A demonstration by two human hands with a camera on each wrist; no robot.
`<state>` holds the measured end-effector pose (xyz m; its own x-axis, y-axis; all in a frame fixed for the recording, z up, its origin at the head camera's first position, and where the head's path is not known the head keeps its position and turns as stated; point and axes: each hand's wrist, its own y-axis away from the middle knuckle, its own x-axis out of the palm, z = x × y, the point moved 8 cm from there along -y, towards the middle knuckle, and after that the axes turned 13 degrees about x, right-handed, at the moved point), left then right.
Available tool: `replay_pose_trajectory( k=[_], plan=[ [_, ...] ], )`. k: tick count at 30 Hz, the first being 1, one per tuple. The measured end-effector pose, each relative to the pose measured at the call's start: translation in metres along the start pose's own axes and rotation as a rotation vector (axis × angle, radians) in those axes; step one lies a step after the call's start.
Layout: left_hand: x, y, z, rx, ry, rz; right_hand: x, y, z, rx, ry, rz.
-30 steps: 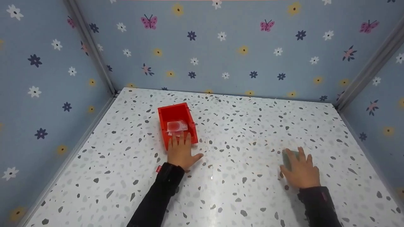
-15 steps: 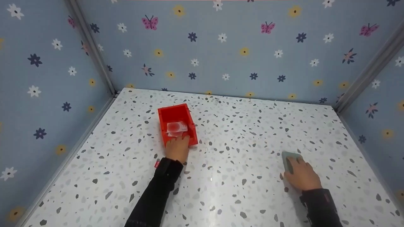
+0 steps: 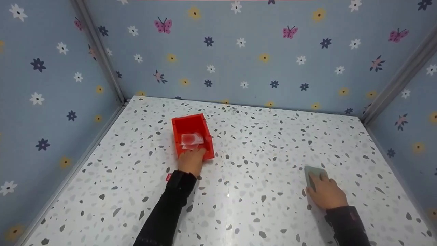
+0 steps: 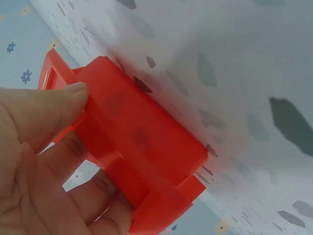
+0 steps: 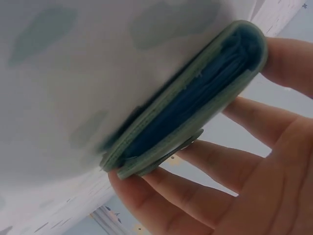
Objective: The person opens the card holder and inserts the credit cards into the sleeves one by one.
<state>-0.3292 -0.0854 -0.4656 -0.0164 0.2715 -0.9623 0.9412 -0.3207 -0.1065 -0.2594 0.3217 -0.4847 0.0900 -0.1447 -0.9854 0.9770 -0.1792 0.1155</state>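
My left hand (image 3: 191, 162) grips the near rim of a red plastic bin (image 3: 188, 122). In the left wrist view, the thumb lies against the bin's outer wall (image 4: 142, 127) and the other fingers reach over the rim. A flat pale packet (image 3: 192, 138) with a red round print lies inside, partly over another pale piece (image 3: 190, 147). Farther right, my right hand (image 3: 327, 193) holds a small pale green wallet (image 3: 316, 169) lying on the table. Its folded cover (image 5: 220, 44) has blue leaves inside; fingers reach across its top and around its edges.
The speckled white table (image 3: 259, 164) extends between and around both hands. Blue walls (image 3: 239, 51) with flowers and butterflies enclose it at the back and both sides, with grey metal posts (image 3: 100, 51) at the corners.
My left hand's spread fingers have curled over the bin's near rim. My right hand, spread over the wallet earlier, has closed around it. Bin and wallet have stayed about where they were.
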Motion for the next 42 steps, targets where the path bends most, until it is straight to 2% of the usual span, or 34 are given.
replay_pose_trajectory(
  k=[8, 16, 23, 32, 37, 42],
  plan=[
    [0.002, -0.003, -0.016, 0.08, -0.037, -0.054, 0.0, 0.004, 0.004, 0.007, -0.011, -0.081],
    [0.011, -0.008, -0.036, 0.108, -0.076, -0.022, 0.0, 0.013, 0.017, -0.036, -0.02, -0.104],
    [0.014, -0.012, -0.058, 0.167, -0.122, -0.045, -0.001, 0.018, 0.034, -0.07, -0.035, -0.098],
    [0.026, -0.018, -0.083, 0.218, -0.149, 0.031, 0.006, 0.022, 0.056, -0.092, -0.04, -0.042],
    [0.03, -0.021, -0.101, 0.269, -0.155, 0.059, 0.007, 0.027, 0.067, -0.141, -0.041, -0.063],
    [0.032, -0.023, -0.114, 0.288, -0.152, 0.077, 0.008, 0.033, 0.077, -0.18, -0.042, -0.084]
  ],
)
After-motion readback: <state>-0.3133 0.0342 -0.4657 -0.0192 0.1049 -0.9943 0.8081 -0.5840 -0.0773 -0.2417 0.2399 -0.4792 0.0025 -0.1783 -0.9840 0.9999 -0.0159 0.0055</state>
